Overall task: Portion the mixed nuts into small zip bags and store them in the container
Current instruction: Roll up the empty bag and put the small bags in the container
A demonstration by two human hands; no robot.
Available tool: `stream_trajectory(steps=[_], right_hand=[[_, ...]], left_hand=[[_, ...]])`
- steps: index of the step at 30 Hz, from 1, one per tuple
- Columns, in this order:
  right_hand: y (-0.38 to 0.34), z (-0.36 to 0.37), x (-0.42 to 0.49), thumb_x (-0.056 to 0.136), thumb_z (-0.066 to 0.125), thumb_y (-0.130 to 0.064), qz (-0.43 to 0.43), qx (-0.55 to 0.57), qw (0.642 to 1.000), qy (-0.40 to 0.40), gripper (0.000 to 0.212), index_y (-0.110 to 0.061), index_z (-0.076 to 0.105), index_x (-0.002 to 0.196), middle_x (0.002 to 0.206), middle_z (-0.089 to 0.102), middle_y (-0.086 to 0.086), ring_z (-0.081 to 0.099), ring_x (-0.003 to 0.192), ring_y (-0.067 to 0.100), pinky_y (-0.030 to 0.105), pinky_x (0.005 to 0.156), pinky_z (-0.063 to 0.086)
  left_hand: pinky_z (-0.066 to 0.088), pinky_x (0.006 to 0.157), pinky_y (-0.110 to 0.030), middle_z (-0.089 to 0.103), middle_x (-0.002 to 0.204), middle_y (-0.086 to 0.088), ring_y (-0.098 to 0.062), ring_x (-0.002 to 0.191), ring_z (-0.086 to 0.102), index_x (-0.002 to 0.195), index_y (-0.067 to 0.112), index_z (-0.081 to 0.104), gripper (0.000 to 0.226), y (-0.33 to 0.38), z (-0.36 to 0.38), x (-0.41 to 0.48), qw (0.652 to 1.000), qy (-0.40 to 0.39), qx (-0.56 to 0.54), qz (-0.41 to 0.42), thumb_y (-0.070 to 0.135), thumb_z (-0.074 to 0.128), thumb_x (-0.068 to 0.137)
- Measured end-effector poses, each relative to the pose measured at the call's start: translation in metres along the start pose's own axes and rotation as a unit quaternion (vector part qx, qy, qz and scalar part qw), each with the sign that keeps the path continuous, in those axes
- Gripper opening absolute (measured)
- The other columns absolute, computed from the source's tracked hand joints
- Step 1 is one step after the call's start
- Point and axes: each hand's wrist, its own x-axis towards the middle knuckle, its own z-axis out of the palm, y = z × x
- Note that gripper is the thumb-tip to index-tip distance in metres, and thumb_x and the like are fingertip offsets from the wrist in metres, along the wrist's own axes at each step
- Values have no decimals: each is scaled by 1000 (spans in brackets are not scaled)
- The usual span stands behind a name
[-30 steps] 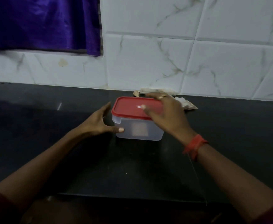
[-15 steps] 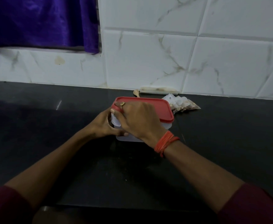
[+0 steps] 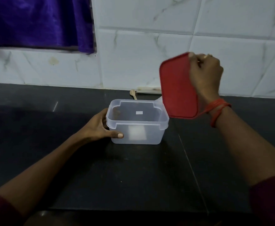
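left hand (image 3: pixel 99 126) holds the left end of the translucent, rectangular plastic container (image 3: pixel 153 135), thumb pressed flat on the front wall and the fingers curled round the far left corner. right hand (image 3: pixel 205 74) grips the red, rounded-rectangle plastic lid (image 3: pixel 178 88) by its upper right edge, fingers bent over the rim. the lid hangs in the air at the right of centre, tipped almost upright. its lower corner is just above and to the right of the container's right rim, not touching it.

the container stands open on the black stone counter (image 3: pixel 133 176) at the middle of the frame. a pale label shows on its front wall and a smaller white patch on the back wall. a brownish smudge shows at its back left corner; whether it is something inside or the fingers seen through the plastic cannot be told.

just behind the container, near the foot of the wall, lies a small wooden spoon (image 3: pixel 133 94). beside the spoon, to the right, a flat pale strip (image 3: pixel 148 90) lies against the white marble-patterned wall tiles (image 3: pixel 149 54). a corner of clear plastic (image 3: pixel 159 100) peeks out between the container and the lid.

red thread bands (image 3: pixel 218 110) circle the right wrist and a ring (image 3: pixel 207 55) sits on one finger. maroon sleeves (image 3: pixel 270 201) show at the lower corners. a purple curtain (image 3: pixel 39 22) fills the upper left.
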Motion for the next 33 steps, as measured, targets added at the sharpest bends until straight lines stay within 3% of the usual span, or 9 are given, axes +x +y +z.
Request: stream_trajectory(steps=[4, 8, 13, 17, 20, 22, 27, 30, 33], right_hand=[[59, -10, -5, 98, 57, -38, 165, 14, 985, -58, 42, -8, 62, 69, 88, 68, 17, 66, 96, 32, 36, 83, 49], [109, -4, -20, 91, 63, -39, 264, 42, 957, -108, 36, -11, 62, 68, 91, 71, 16, 68, 93, 32, 46, 91, 56], [142, -2, -31, 92, 57, -48, 209, -187, 927, -248, 37, -19, 77, 102, 104, 72, 8, 67, 95, 35, 34, 83, 51], [148, 4, -34, 79, 64, -47, 164, -304, 907, -242, 24, -31, 76, 93, 102, 73, 3, 67, 100, 33, 39, 84, 50], [144, 16, -23, 82, 62, -45, 139, -292, 919, -228, 27, -28, 75, 99, 104, 73, 6, 67, 101, 35, 41, 85, 53], [139, 29, -12, 83, 63, -43, 117, -246, 935, -228, 24, -27, 75, 96, 101, 74, 4, 68, 101, 33, 42, 87, 56], [124, 69, 18, 84, 60, -21, 59, -181, 951, -242, 19, -26, 76, 92, 89, 75, -3, 67, 95, 22, 29, 79, 48], [127, 94, 31, 85, 56, -17, 57, -169, 944, -277, 27, -28, 75, 101, 89, 75, -5, 67, 99, 20, 32, 87, 52], [135, 112, 37, 89, 51, -14, 54, -170, 935, -305, 32, -27, 71, 110, 103, 75, 1, 66, 106, 23, 35, 93, 53]], left_hand=[[55, 96, -35, 63, 132, 10, -12, 121, 62, 142, 27, 46, 97, 0, 0, -2, 1000, -6, 1, 5, 40, 91, 57], [55, 98, -40, 62, 133, 7, -15, 122, 61, 142, 25, 45, 100, 2, 7, -4, 1000, -19, -10, 12, 41, 91, 55], [54, 95, -27, 61, 135, 14, -14, 128, 57, 146, 30, 40, 112, 6, 4, 1, 996, -77, -38, -8, 68, 86, 51], [40, 109, -46, 56, 145, -1, -24, 133, 53, 148, 19, 43, 124, 5, -17, 25, 973, -64, -202, -87, 98, 52, 53], [42, 109, -52, 69, 126, -6, -32, 126, 58, 127, 17, 64, 79, 2, -26, 59, 978, 4, -170, -124, 77, 40, 82], [45, 108, -52, 74, 114, -8, -32, 117, 64, 112, 16, 73, 48, 6, -25, 85, 990, 42, -91, -99, 53, 49, 95], [49, 77, -18, 77, 97, 7, -3, 88, 69, 108, 6, 74, 26, 21, -8, 151, 996, -38, 79, -33, 24, 57, 100], [45, 70, -5, 69, 124, 8, 4, 103, 61, 110, 8, 74, 24, 18, 7, 192, 988, -87, 122, -25, 18, 54, 101], [48, 93, -16, 63, 133, 5, -6, 129, 52, 104, 19, 77, 21, 3, 19, 227, 983, -139, 116, -22, 16, 58, 98]])
